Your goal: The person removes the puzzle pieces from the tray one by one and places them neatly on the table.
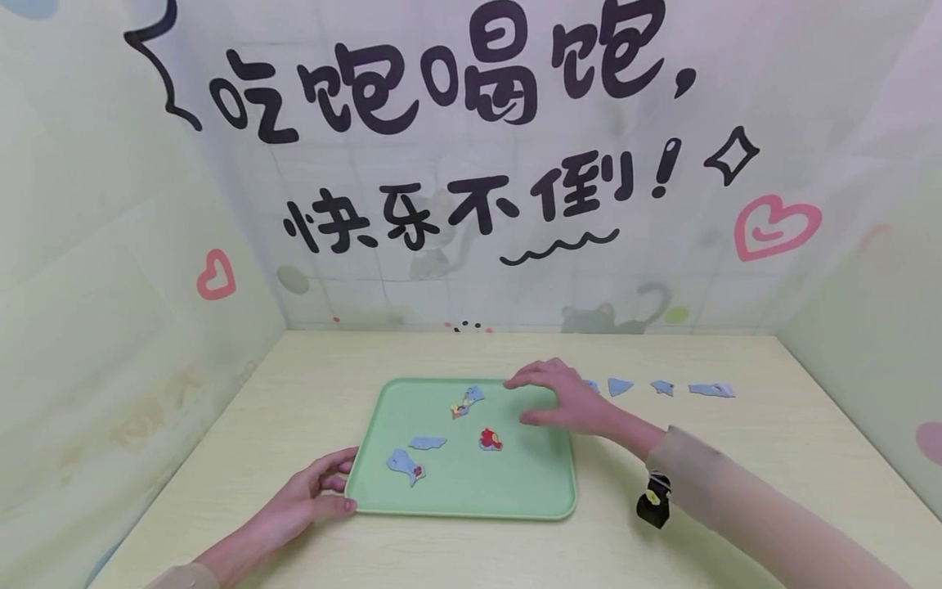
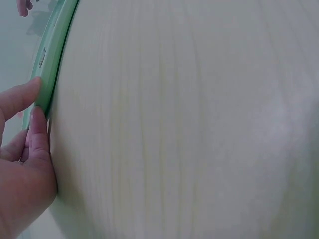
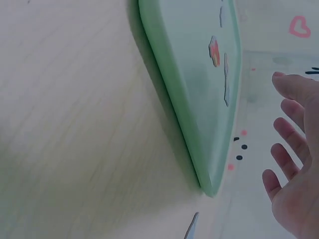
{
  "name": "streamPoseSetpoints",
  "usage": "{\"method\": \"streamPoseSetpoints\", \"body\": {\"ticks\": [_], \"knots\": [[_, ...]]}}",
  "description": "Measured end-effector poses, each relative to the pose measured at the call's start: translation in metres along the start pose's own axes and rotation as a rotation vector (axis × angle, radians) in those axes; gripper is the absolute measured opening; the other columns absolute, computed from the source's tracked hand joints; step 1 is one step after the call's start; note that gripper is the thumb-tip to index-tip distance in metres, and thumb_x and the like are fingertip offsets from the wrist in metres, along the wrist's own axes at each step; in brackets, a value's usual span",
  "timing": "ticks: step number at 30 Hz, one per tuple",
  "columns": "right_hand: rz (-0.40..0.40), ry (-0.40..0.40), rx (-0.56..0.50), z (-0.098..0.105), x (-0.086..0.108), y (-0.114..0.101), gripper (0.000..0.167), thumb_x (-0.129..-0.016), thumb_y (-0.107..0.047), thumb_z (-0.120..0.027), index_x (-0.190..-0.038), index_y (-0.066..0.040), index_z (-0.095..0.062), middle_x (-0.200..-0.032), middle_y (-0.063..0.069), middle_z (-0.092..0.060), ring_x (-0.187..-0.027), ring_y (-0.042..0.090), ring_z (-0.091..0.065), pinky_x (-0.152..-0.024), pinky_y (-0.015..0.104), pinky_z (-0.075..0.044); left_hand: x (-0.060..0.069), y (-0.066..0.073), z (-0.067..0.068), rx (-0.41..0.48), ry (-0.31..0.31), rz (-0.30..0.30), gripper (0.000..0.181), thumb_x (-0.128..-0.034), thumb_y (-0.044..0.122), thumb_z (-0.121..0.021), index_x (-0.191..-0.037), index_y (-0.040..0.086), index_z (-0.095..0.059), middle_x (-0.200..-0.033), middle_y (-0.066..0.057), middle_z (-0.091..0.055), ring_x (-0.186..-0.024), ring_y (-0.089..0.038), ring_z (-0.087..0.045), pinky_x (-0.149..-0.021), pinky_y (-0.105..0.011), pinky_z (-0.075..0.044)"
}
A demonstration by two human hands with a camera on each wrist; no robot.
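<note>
A pale green tray (image 1: 471,487) lies on the table with several flat, irregular printed pieces on it. Among them are a red piece (image 1: 490,440), a light blue strip (image 1: 428,442), a blue piece with a red corner (image 1: 402,465) and a blue-and-yellow patch (image 1: 467,402). My left hand (image 1: 312,491) grips the tray's left rim, thumb near the front corner; the left wrist view shows thumb and finger against the rim (image 2: 56,59). Over the tray's far right corner hovers my right hand (image 1: 562,399), fingers apart and holding nothing, as the right wrist view also shows.
Behind and right of the right hand, more blue pieces lie in a row on the table: a triangle (image 1: 620,386), a small jagged one (image 1: 662,388) and a long one (image 1: 710,390). Another is partly hidden by the hand. Printed cloth walls (image 1: 412,294) enclose the table.
</note>
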State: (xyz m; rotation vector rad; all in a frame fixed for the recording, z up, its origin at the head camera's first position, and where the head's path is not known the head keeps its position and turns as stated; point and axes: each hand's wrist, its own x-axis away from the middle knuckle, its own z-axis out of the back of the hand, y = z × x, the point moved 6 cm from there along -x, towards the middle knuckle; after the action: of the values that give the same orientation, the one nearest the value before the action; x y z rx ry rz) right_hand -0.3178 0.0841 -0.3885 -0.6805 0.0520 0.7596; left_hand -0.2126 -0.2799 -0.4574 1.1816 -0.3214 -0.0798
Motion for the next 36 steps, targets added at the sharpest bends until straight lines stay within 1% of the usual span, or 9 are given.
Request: {"method": "streamPoseSetpoints", "body": {"ticks": [3,6,10,13,19,24,29,33,36], "knots": [[0.006,-0.038,0.015,-0.009,-0.003,-0.005,0.046,-0.083,-0.023,-0.078,-0.127,-0.019,-0.067,-0.131,0.001,-0.063,-0.123,0.025,-0.049,-0.101,0.052,-0.037,0.0,0.0,0.0,-0.001,-0.012,-0.019,0.084,-0.0837,0.011,-0.072,-0.153,-0.001,-0.026,-0.141,-0.021,-0.042,-0.104,-0.011,-0.05,-0.085,-0.018,-0.046],[0.015,-0.083,0.042,-0.02,-0.004,-0.008,0.045,-0.083,-0.024,-0.078,-0.126,-0.018,-0.067,-0.13,-0.001,-0.064,-0.123,0.024,-0.05,-0.101,0.051,-0.039,0.0,0.0,0.0,0.003,-0.012,-0.018,0.084,-0.0835,0.011,-0.072,-0.153,-0.001,-0.026,-0.141,-0.021,-0.043,-0.104,-0.011,-0.05,-0.085,-0.018,-0.046],[0.044,-0.143,0.097,-0.032,-0.006,-0.012,0.045,-0.083,-0.025,-0.078,-0.126,-0.018,-0.067,-0.129,-0.001,-0.065,-0.123,0.024,-0.053,-0.11,0.056,-0.034,-0.001,0.0,0.0,-0.002,-0.008,-0.012,0.084,-0.0833,0.01,-0.072,-0.153,-0.001,-0.026,-0.141,-0.021,-0.043,-0.104,-0.011,-0.05,-0.085,-0.018,-0.046],[0.042,-0.182,0.132,-0.04,-0.007,-0.013,0.045,-0.083,-0.027,-0.078,-0.126,-0.019,-0.067,-0.129,-0.002,-0.065,-0.124,0.023,-0.054,-0.112,0.056,-0.032,0.0,0.0,0.0,-0.001,-0.006,-0.01,0.084,-0.0832,0.01,-0.072,-0.153,-0.001,-0.026,-0.141,-0.021,-0.042,-0.103,-0.011,-0.05,-0.085,-0.018,-0.046],[0.004,-0.238,0.158,-0.052,-0.011,-0.014,0.044,-0.083,-0.03,-0.078,-0.125,-0.022,-0.068,-0.127,-0.005,-0.066,-0.119,0.018,-0.053,-0.102,0.044,-0.04,0.0,0.0,-0.001,0.012,-0.007,-0.009,0.084,-0.0833,0.009,-0.072,-0.153,-0.002,-0.026,-0.14,-0.021,-0.043,-0.103,-0.011,-0.052,-0.085,-0.018,-0.046],[-0.026,-0.241,0.187,-0.057,-0.015,-0.021,0.043,-0.082,-0.034,-0.078,-0.123,-0.02,-0.069,-0.123,-0.003,-0.067,-0.113,0.018,-0.054,-0.096,0.038,-0.044,0.0,0.001,-0.001,0.026,-0.013,-0.012,0.084,-0.0837,0.009,-0.072,-0.153,-0.003,-0.026,-0.139,-0.022,-0.043,-0.103,-0.012,-0.054,-0.085,-0.019,-0.047],[-0.086,-0.222,0.191,-0.059,-0.017,-0.023,0.041,-0.079,-0.034,-0.081,-0.116,-0.018,-0.072,-0.115,-0.001,-0.067,-0.103,0.015,-0.054,-0.088,0.031,-0.045,0.0,0.001,-0.001,0.028,-0.015,-0.012,0.084,-0.0839,0.009,-0.071,-0.153,-0.003,-0.026,-0.139,-0.022,-0.043,-0.104,-0.012,-0.054,-0.085,-0.019,-0.047],[-0.133,-0.214,0.165,-0.063,-0.017,-0.02,0.034,-0.079,-0.031,-0.082,-0.11,-0.018,-0.074,-0.107,-0.003,-0.067,-0.099,0.013,-0.053,-0.087,0.029,-0.045,0.0,0.001,-0.002,0.022,-0.011,-0.011,0.084,-0.0835,0.009,-0.072,-0.153,-0.003,-0.026,-0.139,-0.022,-0.043,-0.104,-0.012,-0.054,-0.085,-0.019,-0.047],[-0.147,-0.21,0.109,-0.065,-0.018,-0.018,0.03,-0.079,-0.027,-0.082,-0.106,-0.018,-0.075,-0.103,-0.005,-0.068,-0.098,0.012,-0.054,-0.088,0.03,-0.046,0.0,0.001,-0.002,0.015,0.001,0.001,0.084,-0.0826,0.01,-0.073,-0.153,-0.001,-0.028,-0.139,-0.02,-0.044,-0.104,-0.012,-0.054,-0.086,-0.019,-0.047]]}}
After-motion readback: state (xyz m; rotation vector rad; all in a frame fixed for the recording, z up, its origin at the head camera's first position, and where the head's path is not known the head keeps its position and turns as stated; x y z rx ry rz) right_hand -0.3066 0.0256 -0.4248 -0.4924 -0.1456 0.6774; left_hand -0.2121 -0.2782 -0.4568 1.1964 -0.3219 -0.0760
